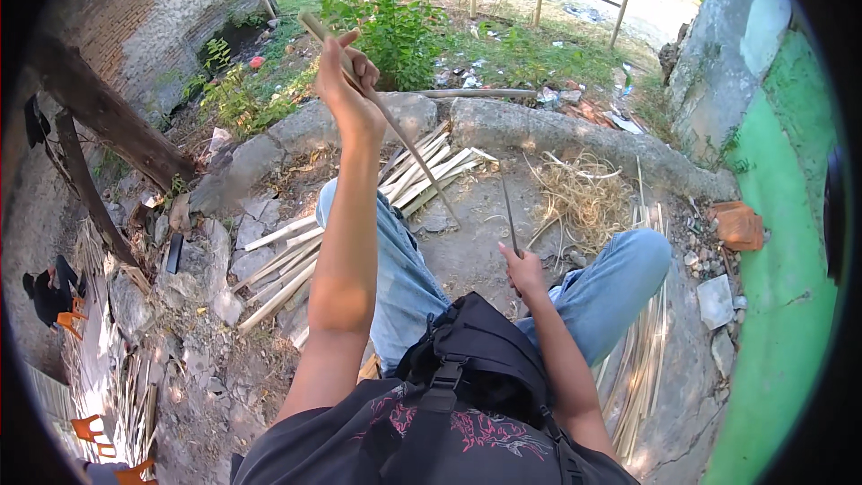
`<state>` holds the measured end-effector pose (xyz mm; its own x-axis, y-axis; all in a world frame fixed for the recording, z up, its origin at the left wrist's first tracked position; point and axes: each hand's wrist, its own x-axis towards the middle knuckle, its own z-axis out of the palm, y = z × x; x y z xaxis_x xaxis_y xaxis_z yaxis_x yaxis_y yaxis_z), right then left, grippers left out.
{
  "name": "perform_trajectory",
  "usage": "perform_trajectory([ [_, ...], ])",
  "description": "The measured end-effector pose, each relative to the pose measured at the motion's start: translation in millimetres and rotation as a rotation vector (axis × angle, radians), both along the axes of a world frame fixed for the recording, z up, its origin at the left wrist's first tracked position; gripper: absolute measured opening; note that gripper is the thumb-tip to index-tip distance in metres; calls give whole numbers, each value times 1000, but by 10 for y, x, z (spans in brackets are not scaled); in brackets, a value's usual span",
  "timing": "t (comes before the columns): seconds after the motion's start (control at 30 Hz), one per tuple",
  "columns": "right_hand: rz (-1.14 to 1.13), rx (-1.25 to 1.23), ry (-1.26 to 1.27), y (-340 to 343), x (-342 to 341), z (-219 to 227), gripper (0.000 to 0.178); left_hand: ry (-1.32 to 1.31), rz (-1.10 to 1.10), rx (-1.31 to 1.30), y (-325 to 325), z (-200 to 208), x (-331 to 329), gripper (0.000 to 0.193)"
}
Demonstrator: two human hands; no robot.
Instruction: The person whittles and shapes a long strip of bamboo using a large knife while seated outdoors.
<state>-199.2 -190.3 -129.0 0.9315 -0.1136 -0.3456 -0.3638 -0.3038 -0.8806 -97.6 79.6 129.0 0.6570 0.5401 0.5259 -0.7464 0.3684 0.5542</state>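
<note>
My left hand (348, 76) is raised ahead of me, fingers wrapped round the upper part of a long bamboo strip (409, 145). The strip slants down to the right, its lower end by the ground. In front of my bent right knee, my right hand (523, 271) grips a long thin-bladed knife (509, 207) with the blade pointing up and away. Strip and blade are apart. Split bamboo pieces (426, 171) lie in a pile beyond my left leg. A tangled heap of pale bamboo shavings (585, 198) sits to the right of the blade.
A low curved concrete wall (575, 136) runs across the front. Long bamboo strips (642, 359) lie beyond my right leg, near a green wall (786, 305) and a brick (738, 224). A dark phone (174, 253) rests on stones at left. Farther left, orange chairs (88, 429) stand near a person (54, 292).
</note>
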Motion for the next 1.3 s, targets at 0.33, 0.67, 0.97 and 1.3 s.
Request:
perform_trajectory([
  [0.33, -14, 113, 23, -116, -24, -96, 47, -46, 104, 71, -246, -56, -192, 33],
  [0.67, -21, 20, 24, -231, -52, -126, 61, 19, 82, 376, -268, -131, -245, 30],
  [0.97, 131, -196, -172, -120, -172, 197, 66, 51, -16, 56, 66, 34, -781, 48],
  [1.3, 267, -130, -196, -219, -371, 347, 62, -56, 306, 24, -516, -602, -1578, 42],
])
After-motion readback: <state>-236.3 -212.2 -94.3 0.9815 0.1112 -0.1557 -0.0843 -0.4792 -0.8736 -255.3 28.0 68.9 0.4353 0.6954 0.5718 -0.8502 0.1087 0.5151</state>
